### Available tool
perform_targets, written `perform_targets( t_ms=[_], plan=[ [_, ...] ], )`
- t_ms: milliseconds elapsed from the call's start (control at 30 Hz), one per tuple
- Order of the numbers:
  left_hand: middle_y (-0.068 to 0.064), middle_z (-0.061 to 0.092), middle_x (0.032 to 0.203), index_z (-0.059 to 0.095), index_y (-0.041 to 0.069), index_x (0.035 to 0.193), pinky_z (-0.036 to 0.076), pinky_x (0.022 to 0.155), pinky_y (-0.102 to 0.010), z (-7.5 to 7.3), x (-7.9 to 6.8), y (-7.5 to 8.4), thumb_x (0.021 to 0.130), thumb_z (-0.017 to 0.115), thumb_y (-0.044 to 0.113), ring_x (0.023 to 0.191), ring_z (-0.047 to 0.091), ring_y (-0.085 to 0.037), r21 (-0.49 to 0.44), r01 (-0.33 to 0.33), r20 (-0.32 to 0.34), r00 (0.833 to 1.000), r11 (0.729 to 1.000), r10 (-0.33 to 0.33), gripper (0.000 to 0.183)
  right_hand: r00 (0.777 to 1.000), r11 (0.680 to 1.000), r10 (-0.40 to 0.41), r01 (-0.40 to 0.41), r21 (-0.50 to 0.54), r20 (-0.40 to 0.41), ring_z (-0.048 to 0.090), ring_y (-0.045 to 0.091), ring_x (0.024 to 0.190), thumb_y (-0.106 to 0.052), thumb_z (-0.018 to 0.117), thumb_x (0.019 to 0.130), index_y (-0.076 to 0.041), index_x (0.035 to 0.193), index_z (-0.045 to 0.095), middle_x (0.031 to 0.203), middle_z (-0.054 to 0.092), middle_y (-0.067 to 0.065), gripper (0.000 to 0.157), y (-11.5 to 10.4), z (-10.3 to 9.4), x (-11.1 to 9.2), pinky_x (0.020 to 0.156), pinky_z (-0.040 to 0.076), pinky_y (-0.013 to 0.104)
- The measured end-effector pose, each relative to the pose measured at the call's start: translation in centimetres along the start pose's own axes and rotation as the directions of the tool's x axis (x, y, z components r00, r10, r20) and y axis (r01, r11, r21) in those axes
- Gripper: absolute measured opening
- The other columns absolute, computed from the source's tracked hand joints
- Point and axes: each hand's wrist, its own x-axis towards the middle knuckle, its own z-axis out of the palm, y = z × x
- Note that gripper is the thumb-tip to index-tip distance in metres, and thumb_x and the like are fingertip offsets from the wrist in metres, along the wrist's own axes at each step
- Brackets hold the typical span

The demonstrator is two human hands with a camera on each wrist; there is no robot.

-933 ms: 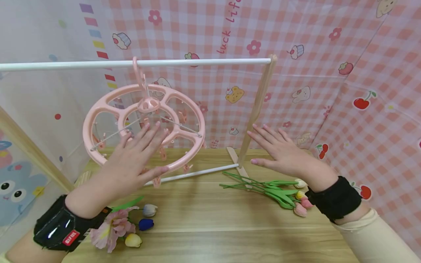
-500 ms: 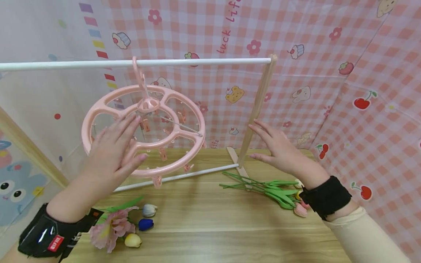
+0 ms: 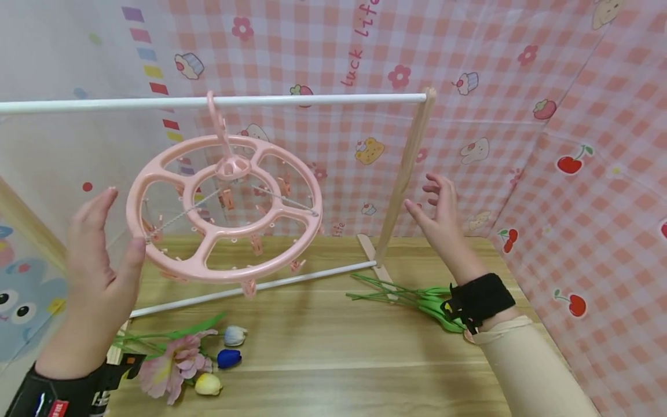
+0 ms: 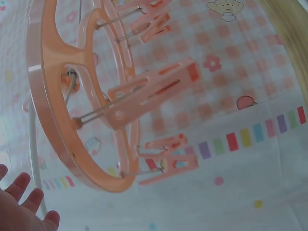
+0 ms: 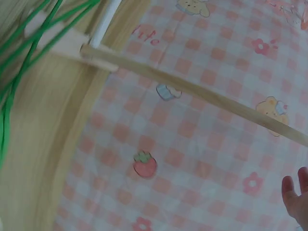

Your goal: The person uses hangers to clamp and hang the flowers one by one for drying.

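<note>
A pink round clip hanger [image 3: 245,270] hangs by its hook from a white rod [image 3: 312,100]. Small pink clothespins [image 4: 154,91] dangle under its rim, large in the left wrist view. My left hand [image 3: 99,272] is raised at the hanger's left side, fingers loosely bent and thumb apart. In the head view the thumb overlaps the rim, but the left wrist view has the fingertips [image 4: 34,197] away from it. My right hand [image 3: 443,214] is raised beside the right wooden post [image 3: 406,174], loosely curled and holding nothing.
On the table [image 3: 333,359], artificial tulips with green stems [image 3: 401,292] lie at the right, partly behind my right wrist. At the left lie a pink flower [image 3: 174,368] and white, blue [image 3: 229,358] and yellow tulips. A lower white rod [image 3: 292,280] joins the stand's base.
My left hand has moved left, from in front of the hanger to its left side. My right hand has risen and turned, its fingers curling from straight. The hanger stays on the rod.
</note>
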Motion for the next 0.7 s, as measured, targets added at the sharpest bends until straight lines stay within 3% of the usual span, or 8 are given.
perform_targets(
  t_ms=[100, 233, 300, 367, 467, 567, 633, 700],
  plan=[
    [-0.021, 0.041, 0.125, 0.039, -0.007, 0.124, 0.019, 0.103, -0.034, -0.4, -0.6, -0.4, 0.086, 0.047, 0.045, 0.119, 0.031, -0.027, -0.005, 0.028, -0.059, 0.998, 1.000, -0.028, 0.065, 0.995, 0.985, 0.100, -0.096, 0.144, -0.020, 0.032, 0.029, 0.117, -0.017, 0.059, 0.084, -0.009, 0.133, 0.023, 0.133, 0.023, 0.011, 0.061, -0.3, 0.7, 0.1, 0.097, 0.029, 0.048],
    [-0.016, 0.038, 0.126, 0.038, -0.008, 0.123, 0.020, 0.100, -0.030, -1.1, -1.5, -1.7, 0.086, 0.047, 0.044, 0.118, 0.029, -0.026, -0.015, 0.066, -0.128, 0.989, 0.998, -0.068, 0.064, 0.980, 0.941, 0.195, -0.178, 0.287, -0.031, 0.032, 0.027, 0.119, -0.018, 0.058, 0.085, -0.008, 0.133, 0.022, 0.135, 0.023, 0.008, 0.061, 0.5, 1.7, 0.2, 0.099, 0.030, 0.041],
    [-0.012, 0.037, 0.126, 0.038, -0.008, 0.122, 0.020, 0.098, -0.029, -1.2, -2.1, -2.3, 0.086, 0.048, 0.038, 0.116, 0.029, -0.025, -0.018, 0.097, -0.181, 0.979, 0.995, -0.098, 0.059, 0.973, 0.920, 0.230, -0.210, 0.331, -0.024, 0.031, 0.025, 0.120, -0.019, 0.057, 0.085, -0.009, 0.134, 0.023, 0.136, 0.024, 0.006, 0.061, 1.2, 2.1, 0.2, 0.100, 0.031, 0.038],
    [-0.009, 0.037, 0.126, 0.039, -0.006, 0.120, 0.022, 0.096, -0.027, -1.3, -2.7, -2.3, 0.086, 0.047, 0.026, 0.116, 0.029, -0.022, -0.013, 0.155, -0.258, 0.954, 0.988, -0.153, 0.047, 0.967, 0.902, 0.254, -0.235, 0.362, -0.008, 0.029, 0.025, 0.123, -0.021, 0.056, 0.086, -0.010, 0.135, 0.023, 0.137, 0.024, 0.005, 0.061, 1.8, 2.5, 0.1, 0.101, 0.030, 0.038],
    [-0.005, 0.033, 0.127, 0.036, -0.001, 0.123, 0.021, 0.095, -0.025, -1.5, -3.8, -2.9, 0.083, 0.040, 0.007, 0.117, 0.026, -0.019, 0.002, 0.272, -0.338, 0.906, 0.962, -0.255, 0.041, 0.963, 0.884, 0.270, -0.256, 0.391, 0.019, 0.026, 0.026, 0.125, -0.025, 0.049, 0.090, -0.011, 0.137, 0.021, 0.139, 0.024, 0.007, 0.057, 2.7, 3.1, 0.0, 0.102, 0.027, 0.041],
    [-0.003, 0.030, 0.126, 0.029, 0.004, 0.126, 0.022, 0.091, -0.021, -1.7, -5.1, -3.7, 0.084, 0.034, -0.001, 0.116, 0.023, -0.015, -0.006, 0.391, -0.403, 0.841, 0.920, -0.360, 0.042, 0.957, 0.863, 0.288, -0.270, 0.426, 0.024, 0.026, 0.026, 0.126, -0.027, 0.037, 0.094, -0.009, 0.138, 0.021, 0.139, 0.026, 0.009, 0.050, 3.8, 4.0, -0.1, 0.103, 0.024, 0.041],
    [-0.002, 0.030, 0.124, 0.029, 0.007, 0.125, 0.023, 0.087, -0.018, -1.8, -5.9, -4.1, 0.086, 0.034, -0.002, 0.114, 0.024, -0.013, -0.029, 0.477, -0.441, 0.782, 0.878, -0.440, 0.040, 0.950, 0.838, 0.312, -0.287, 0.463, 0.025, 0.026, 0.026, 0.126, -0.029, 0.031, 0.096, -0.008, 0.138, 0.021, 0.139, 0.026, 0.010, 0.049, 4.7, 4.7, -0.2, 0.104, 0.022, 0.040],
    [-0.001, 0.032, 0.122, 0.032, 0.009, 0.125, 0.026, 0.083, -0.016, -1.7, -6.7, -4.4, 0.087, 0.035, -0.002, 0.112, 0.026, -0.010, -0.095, 0.554, -0.485, 0.700, 0.827, -0.524, 0.040, 0.939, 0.811, 0.343, -0.314, 0.493, 0.035, 0.027, 0.024, 0.126, -0.033, 0.027, 0.095, -0.010, 0.139, 0.021, 0.140, 0.026, 0.008, 0.050, 5.5, 5.4, -0.2, 0.105, 0.022, 0.038]
  ],
)
